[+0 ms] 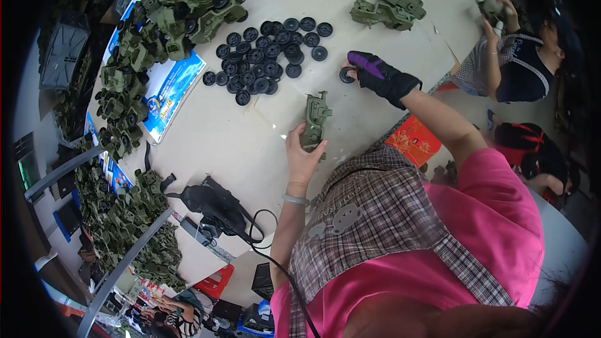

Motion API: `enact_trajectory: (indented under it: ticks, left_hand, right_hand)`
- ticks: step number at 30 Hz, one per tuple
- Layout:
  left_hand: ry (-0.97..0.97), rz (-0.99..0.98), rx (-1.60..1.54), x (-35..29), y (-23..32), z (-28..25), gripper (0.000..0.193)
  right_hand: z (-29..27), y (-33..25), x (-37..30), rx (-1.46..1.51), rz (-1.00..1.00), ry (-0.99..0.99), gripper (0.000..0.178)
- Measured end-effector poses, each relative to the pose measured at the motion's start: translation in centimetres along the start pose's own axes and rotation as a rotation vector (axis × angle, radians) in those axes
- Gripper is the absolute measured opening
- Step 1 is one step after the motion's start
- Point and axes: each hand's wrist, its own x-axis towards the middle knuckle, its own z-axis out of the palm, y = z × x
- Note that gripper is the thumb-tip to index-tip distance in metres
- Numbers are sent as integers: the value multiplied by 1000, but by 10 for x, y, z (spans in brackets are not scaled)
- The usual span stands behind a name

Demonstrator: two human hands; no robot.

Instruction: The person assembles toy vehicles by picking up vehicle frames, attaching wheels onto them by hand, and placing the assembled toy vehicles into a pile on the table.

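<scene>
Thumb and fingers of my left hand point(302, 163) grip a green plastic toy vehicle body point(316, 116) by its near end, low over the table. My right hand point(385, 80), in a black and purple fingerless glove, pinches a small black toy wheel point(345, 75) to the right of and beyond that body. Beyond both hands lies a loose pile of black wheels point(255, 56), some stacked on others. Whether the held body has wheels fitted I cannot tell.
Heaps of green vehicle parts point(166, 22) line the table's left side, partly over blue printed sheets point(178, 91). A black corded tool point(216, 203) lies near left. Green bodies point(389, 3) sit at the far right. A co-worker point(516, 66) handles a green part at right.
</scene>
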Motion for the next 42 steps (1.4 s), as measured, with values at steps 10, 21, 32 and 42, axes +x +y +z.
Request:
enact_trajectory:
  ticks: [10, 21, 32, 42]
  left_hand:
    - [70, -315, 98, -6, 21, 39, 139]
    - [18, -221, 134, 0, 10, 41, 128]
    - [-66, -232, 130, 6, 11, 26, 131]
    - [-17, -124, 193, -1, -6, 25, 135]
  right_hand:
    - [8, 18, -24, -887, -506, 17, 46]
    - [100, -34, -1, -761, -873, -188, 59]
    - [96, -19, 4, -747, -818, -233, 60]
    - [110, -94, 8, -706, -708, -182, 64]
